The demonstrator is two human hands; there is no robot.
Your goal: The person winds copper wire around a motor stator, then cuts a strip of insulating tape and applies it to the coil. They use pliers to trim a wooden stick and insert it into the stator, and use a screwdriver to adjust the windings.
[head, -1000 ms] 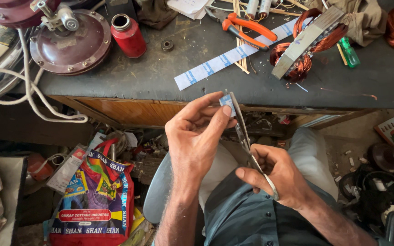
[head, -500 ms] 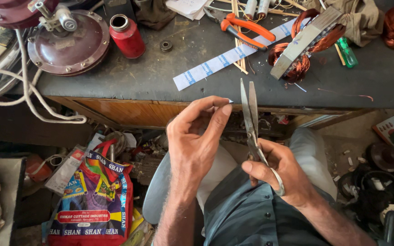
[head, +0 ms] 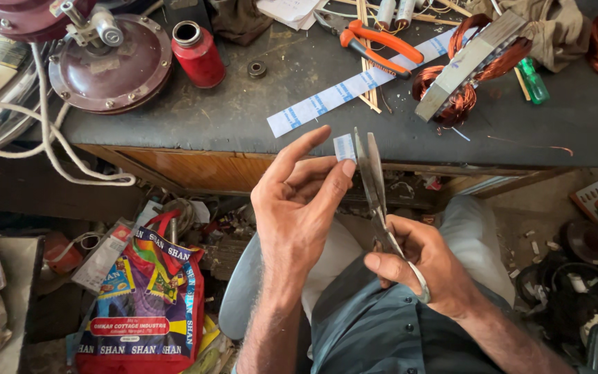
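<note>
The biggest risk I could see was for the fingertips of the left hand (head: pixel 299 208). The small piece of white paper (head: pixel 345 147) with blue print was pinched between the thumb and the fingers, and the blades of the scissors (head: pixel 372 187) stood directly beside it, almost touching the paper's right edge. If the blades met too near to the pinch, they could nip the skin. The piece was also very short, so it could bend or slip out of the pinch and drop to the cluttered floor below, where it would be hard to find. A crooked cut was possible too, because nothing supported the paper from below.

The left hand was half closed: the thumb and two fingers pressed together on the paper, the index finger stretched out straight above it. The right hand (head: pixel 423 266) was curled around the scissor handles, with one finger through a metal ring; the blades looked nearly together, only a thin gap showing.

All this was held in the air, in front of the front edge of the worktop (head: pixel 230 118). Near that edge lay a long white strip (head: pixel 354 86) of the same printed paper, and farther back, orange-handled pliers (head: pixel 375 40) and a copper-wound stator (head: pixel 468 66).
</note>
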